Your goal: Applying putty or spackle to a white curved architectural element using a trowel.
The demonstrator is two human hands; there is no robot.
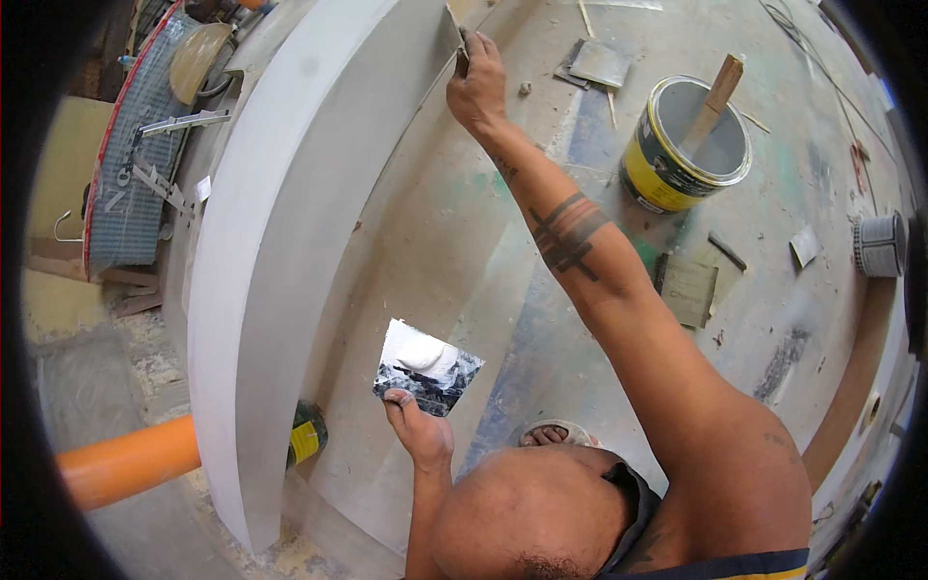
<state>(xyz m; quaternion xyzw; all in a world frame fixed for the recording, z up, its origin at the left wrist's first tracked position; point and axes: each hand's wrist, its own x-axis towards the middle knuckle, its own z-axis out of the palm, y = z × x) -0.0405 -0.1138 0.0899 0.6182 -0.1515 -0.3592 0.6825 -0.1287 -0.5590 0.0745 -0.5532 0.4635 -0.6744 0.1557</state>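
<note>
My left hand [420, 430] grips the lower edge of a small flat putty plate [447, 379], thumb on top. A mound of white putty [420, 353] sits on its upper part, above black smears. My right arm reaches far forward. The right hand [478, 89] is closed on a thin scraper blade [454, 21], seen nearly edge-on, at the far part of a tall curved grey panel [290, 242]. Whether the blade touches the panel is hard to make out. My bent knee [512, 512] and part of a foot [549, 434] show below.
Right of my arm stands an open paint tin [643, 174] with a wooden stick [712, 106] in it. Flat plates [599, 63] and a square pad [688, 290] lie about. A smaller can [880, 246] is at the far right, an orange pipe [130, 462] at left.
</note>
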